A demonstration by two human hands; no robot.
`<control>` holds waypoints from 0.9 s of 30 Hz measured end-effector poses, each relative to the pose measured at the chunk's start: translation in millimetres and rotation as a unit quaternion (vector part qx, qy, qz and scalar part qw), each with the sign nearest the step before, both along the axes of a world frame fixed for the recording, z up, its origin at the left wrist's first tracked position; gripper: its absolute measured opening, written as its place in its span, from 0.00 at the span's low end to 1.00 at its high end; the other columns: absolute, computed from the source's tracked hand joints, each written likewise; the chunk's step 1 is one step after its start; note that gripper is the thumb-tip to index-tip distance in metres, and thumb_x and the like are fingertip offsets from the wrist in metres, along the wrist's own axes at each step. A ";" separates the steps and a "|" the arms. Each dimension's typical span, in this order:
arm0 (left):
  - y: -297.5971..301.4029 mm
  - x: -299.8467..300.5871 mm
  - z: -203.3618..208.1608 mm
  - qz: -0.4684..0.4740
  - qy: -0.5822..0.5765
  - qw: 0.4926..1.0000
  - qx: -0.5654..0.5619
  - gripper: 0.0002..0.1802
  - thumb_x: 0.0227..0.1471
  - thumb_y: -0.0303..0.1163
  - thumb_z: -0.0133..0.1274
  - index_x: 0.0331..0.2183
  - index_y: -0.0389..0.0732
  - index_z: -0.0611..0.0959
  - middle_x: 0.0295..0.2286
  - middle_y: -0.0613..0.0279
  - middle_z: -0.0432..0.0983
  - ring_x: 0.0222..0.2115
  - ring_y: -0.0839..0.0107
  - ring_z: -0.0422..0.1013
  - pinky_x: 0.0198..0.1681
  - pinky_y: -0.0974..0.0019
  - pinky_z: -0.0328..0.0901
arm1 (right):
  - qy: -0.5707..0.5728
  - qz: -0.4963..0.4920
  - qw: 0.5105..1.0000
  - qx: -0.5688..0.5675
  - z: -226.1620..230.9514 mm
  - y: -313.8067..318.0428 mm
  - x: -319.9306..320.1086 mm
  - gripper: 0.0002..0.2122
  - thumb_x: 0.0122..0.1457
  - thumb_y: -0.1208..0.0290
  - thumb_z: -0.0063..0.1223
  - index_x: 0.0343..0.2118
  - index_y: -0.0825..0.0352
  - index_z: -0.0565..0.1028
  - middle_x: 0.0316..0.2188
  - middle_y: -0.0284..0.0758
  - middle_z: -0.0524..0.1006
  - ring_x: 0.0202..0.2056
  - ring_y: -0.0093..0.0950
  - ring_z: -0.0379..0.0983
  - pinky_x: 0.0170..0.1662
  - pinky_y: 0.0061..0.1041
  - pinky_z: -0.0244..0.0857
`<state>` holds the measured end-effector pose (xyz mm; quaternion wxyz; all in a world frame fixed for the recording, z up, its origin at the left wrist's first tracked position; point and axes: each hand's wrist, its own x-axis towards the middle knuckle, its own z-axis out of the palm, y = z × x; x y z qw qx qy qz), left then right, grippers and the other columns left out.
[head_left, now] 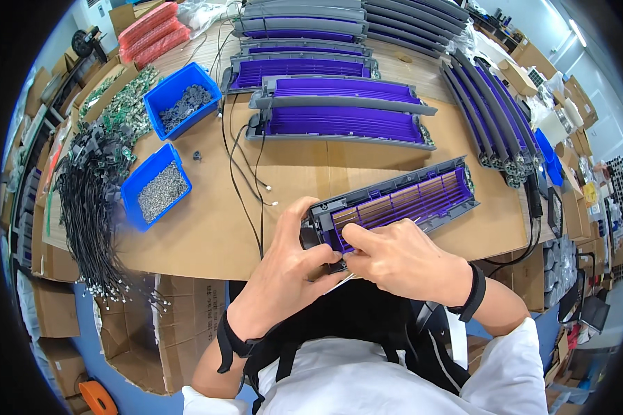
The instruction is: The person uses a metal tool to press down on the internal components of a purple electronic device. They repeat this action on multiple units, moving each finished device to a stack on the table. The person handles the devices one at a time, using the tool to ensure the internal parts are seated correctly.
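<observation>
A long grey housing with a slatted purple inside lies at a slant near the table's front edge, its right end farther away. My left hand grips its left end, with one finger over the far corner and the thumb by the near corner. My right hand is closed, knuckles up, over the near left part of the housing. Its fingertips are close to my left thumb. What it holds is mostly hidden; a thin pale strip shows below the fingers. Black cables with white plugs lie left of the housing.
Similar purple and grey housings line the back, with more standing at the right. At left are a blue bin of dark small parts, a blue bin of small metal pieces, bundled black cables and green circuit boards.
</observation>
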<state>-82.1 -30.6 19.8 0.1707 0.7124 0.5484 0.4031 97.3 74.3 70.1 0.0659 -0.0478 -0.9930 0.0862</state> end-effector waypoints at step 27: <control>-10.6 -32.0 7.6 -0.025 -0.054 0.996 -0.069 0.19 0.31 0.22 0.70 0.31 0.50 0.89 0.61 0.49 0.53 0.59 0.47 0.57 0.60 0.50 0.58 | -0.030 -0.048 0.978 -0.201 19.8 30.6 24.7 0.07 0.48 0.76 0.61 0.32 0.66 0.80 0.25 0.39 0.75 0.28 0.41 0.75 0.32 0.37 0.68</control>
